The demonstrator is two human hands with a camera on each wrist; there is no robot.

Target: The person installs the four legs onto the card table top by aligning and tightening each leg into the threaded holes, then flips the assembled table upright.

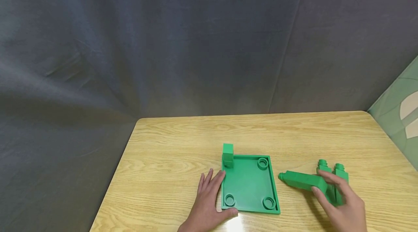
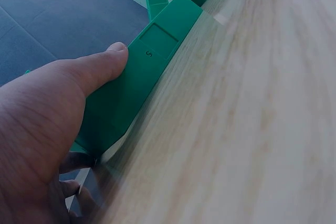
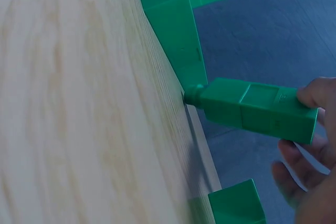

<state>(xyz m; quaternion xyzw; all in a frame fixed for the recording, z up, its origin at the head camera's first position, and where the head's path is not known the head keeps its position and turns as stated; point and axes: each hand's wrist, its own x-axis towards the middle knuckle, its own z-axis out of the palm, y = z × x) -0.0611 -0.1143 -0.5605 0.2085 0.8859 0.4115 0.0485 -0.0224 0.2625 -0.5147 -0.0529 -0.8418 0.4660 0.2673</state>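
A square green tray-like tabletop point(image 1: 248, 183) lies on the wooden table, round sockets at three corners and one green leg point(image 1: 228, 154) upright at its far left corner. My left hand point(image 1: 206, 203) spans the near left corner, straight fingers along the left side and thumb point(image 2: 113, 64) against the front edge. To the right, my right hand point(image 1: 347, 201) pinches the blunt end of another leg point(image 3: 257, 107) between thumb and fingers. That leg is tilted, its threaded end pointing left toward the tabletop. Two more legs point(image 1: 340, 174) lie side by side, partly hidden behind this hand.
The wooden table point(image 1: 163, 174) reaches well past the tabletop on the left and at the back. A dark grey cloth point(image 1: 209, 43) hangs behind and to the left. At the far right stands a green patterned panel point(image 1: 403, 116).
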